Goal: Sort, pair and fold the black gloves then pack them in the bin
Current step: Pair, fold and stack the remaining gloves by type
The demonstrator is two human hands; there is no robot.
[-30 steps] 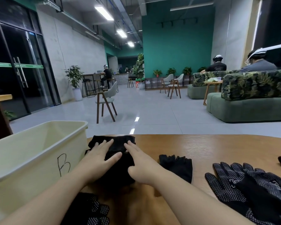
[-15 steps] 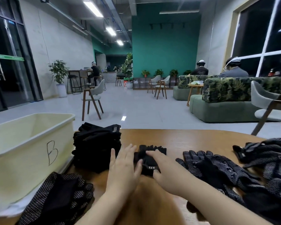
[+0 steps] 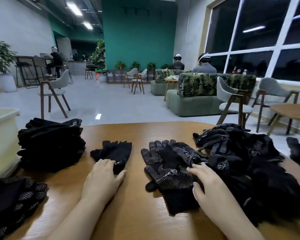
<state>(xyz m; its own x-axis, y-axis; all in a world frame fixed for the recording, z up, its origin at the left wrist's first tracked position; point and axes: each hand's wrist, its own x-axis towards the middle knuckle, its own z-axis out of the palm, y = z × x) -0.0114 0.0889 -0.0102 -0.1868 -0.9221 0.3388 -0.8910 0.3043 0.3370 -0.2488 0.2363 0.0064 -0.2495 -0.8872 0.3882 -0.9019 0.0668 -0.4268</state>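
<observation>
Left hand (image 3: 103,177) flat, fingers straight, resting on near edge of plain glove (image 3: 113,152) at table (image 3: 132,213) centre. Right hand (image 3: 203,183) shifted off that glove to dotted glove (image 3: 170,172), fingers spread on it, gripping nothing. Means hunt for next mate starting. Folded stack (image 3: 50,144) beside bin (image 3: 2,135), unpacked; loose pile (image 3: 249,153) right.

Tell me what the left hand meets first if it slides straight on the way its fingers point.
The left hand already touches the plain black glove; going on, it would likely push that glove across the table.
</observation>
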